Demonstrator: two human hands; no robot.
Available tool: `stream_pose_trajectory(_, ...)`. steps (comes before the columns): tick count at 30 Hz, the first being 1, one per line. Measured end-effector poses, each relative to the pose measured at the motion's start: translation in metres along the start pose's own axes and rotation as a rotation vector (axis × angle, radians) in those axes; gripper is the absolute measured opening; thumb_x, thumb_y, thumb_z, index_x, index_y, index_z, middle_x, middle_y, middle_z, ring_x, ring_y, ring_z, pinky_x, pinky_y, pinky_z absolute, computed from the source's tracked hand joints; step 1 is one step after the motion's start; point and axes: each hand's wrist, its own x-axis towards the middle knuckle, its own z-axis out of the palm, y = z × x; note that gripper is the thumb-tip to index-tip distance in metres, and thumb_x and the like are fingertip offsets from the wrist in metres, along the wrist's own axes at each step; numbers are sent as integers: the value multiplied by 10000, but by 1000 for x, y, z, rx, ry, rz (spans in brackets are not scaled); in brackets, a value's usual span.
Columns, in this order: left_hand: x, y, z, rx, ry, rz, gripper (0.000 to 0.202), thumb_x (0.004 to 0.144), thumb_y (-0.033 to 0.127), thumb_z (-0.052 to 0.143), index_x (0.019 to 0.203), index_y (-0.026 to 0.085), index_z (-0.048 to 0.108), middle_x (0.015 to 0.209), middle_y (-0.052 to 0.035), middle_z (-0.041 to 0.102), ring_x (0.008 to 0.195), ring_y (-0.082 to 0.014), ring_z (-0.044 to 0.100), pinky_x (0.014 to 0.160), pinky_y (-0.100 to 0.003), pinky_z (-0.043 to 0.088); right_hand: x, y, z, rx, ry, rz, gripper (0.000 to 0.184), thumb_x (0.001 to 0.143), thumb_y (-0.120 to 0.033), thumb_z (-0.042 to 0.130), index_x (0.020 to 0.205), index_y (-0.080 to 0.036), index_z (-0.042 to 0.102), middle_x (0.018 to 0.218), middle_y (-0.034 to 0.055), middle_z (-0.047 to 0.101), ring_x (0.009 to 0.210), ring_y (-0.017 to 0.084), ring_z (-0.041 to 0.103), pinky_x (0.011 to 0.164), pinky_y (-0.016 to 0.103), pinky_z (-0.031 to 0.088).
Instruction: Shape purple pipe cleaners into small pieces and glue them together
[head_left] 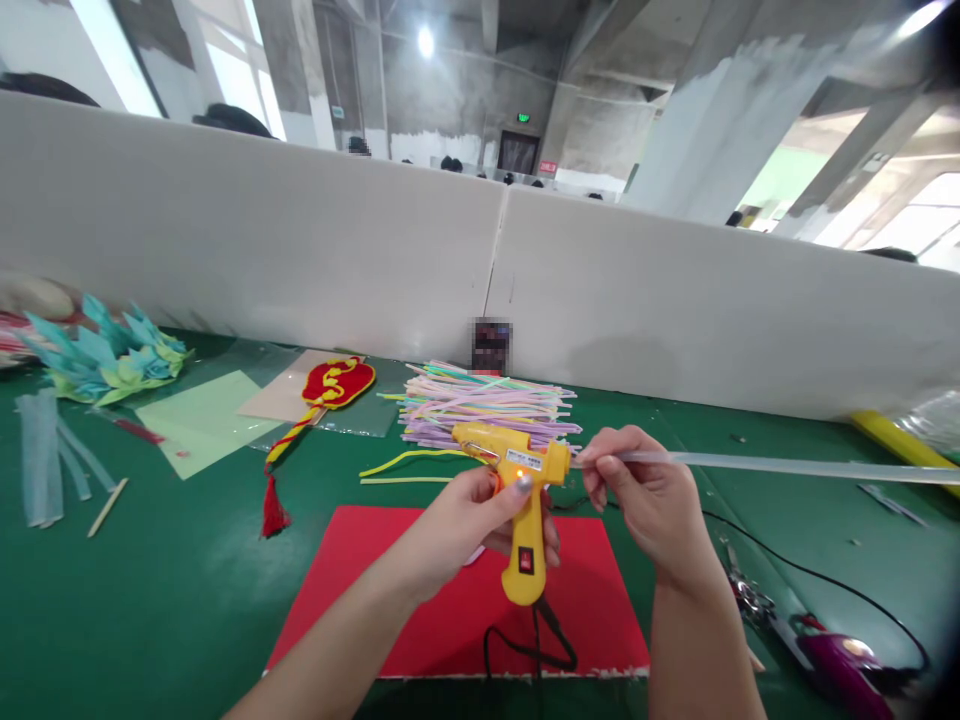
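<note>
A yellow hot glue gun [525, 462] is gripped in my left hand [480, 510], its handle pointing down and its nozzle to the left. My right hand [641, 485] pinches a long translucent glue stick [780, 462] close to the rear of the gun. The stick runs out to the right edge of the view. Whether its tip sits inside the gun cannot be made out. Below both hands lies a red sheet [442, 640], with the gun's black cord [555, 620] hanging over it. Behind the gun is a bundle of pastel pipe cleaners [487, 405].
Left are a red and yellow tasselled fan ornament [337, 383], a pale green sheet [210, 425], spare glue sticks [41, 460], a wooden stick [107, 508] and turquoise paper foliage [112, 350]. At right lie pliers [750, 595] and a purple tool [844, 665]. A white partition [637, 290] stands behind.
</note>
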Motion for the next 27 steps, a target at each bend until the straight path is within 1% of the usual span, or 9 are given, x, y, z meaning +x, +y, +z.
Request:
stream_pose_trajectory(4, -2, 3, 2, 104, 62, 50, 299, 813, 400, 506, 832, 107, 563, 699, -65, 662, 644, -143, 627, 580, -220, 460, -1, -1, 2, 27, 18, 26, 120, 815, -252, 543, 739, -171, 587, 563, -28, 544, 419, 73, 499, 378, 200, 423)
stream_pose_trajectory(6, -3, 4, 3, 168, 99, 71, 306, 799, 407, 521, 860, 113, 581, 728, -63, 669, 697, -160, 630, 629, -241, 469, -1, 1, 5, 55, 50, 36, 108, 810, -241, 552, 733, -171, 582, 546, -32, 552, 397, 74, 510, 364, 198, 423)
stream_pose_trajectory(9, -3, 5, 3, 232, 153, 100, 342, 775, 421, 544, 924, 117, 591, 836, -82, 676, 792, -199, 628, 713, -290, 478, -1, 4, 12, 113, 112, 54, 103, 803, -238, 563, 727, -170, 579, 533, -31, 559, 386, 78, 521, 355, 198, 433)
stream_pose_trajectory(11, -2, 3, 2, 247, 175, 147, 352, 773, 408, 552, 983, 128, 586, 922, -88, 667, 877, -221, 611, 772, -315, 472, 0, 5, 16, 166, 136, 69, 109, 805, -252, 562, 739, -168, 584, 530, -29, 559, 384, 80, 523, 351, 201, 443)
stream_pose_trajectory(15, 0, 0, 1, 281, 214, 253, 334, 780, 368, 555, 1050, 174, 582, 1064, -66, 629, 994, -220, 567, 881, -331, 430, 1, 7, 22, 265, 158, 101, 144, 812, -293, 554, 748, -170, 592, 532, -29, 557, 391, 80, 523, 348, 203, 456)
stream_pose_trajectory(17, 1, -1, 0, 315, 239, 265, 330, 778, 360, 558, 1054, 182, 589, 1096, -60, 616, 1006, -215, 562, 895, -328, 424, 2, 7, 25, 292, 175, 119, 162, 809, -313, 557, 740, -170, 590, 530, -29, 554, 396, 81, 523, 346, 201, 455)
stream_pose_trajectory(21, 2, 0, 0, 348, 282, 262, 353, 754, 359, 576, 1052, 171, 597, 1092, -72, 622, 996, -231, 573, 860, -331, 450, 2, 6, 29, 291, 218, 166, 200, 789, -354, 573, 723, -165, 581, 521, -31, 547, 390, 78, 514, 342, 195, 444)
stream_pose_trajectory(23, 3, -1, 0, 347, 304, 260, 347, 738, 349, 591, 1033, 167, 604, 1082, -75, 629, 982, -236, 581, 847, -337, 459, 3, 7, 31, 290, 240, 190, 214, 779, -370, 579, 721, -164, 578, 507, -36, 536, 383, 76, 505, 336, 190, 435)
stream_pose_trajectory(27, 4, -2, -2, 317, 323, 286, 305, 733, 324, 594, 998, 175, 609, 1116, -65, 612, 1012, -232, 568, 871, -343, 447, 2, 8, 35, 289, 275, 226, 240, 774, -395, 576, 706, -165, 565, 480, -47, 513, 344, 62, 458, 304, 176, 405)
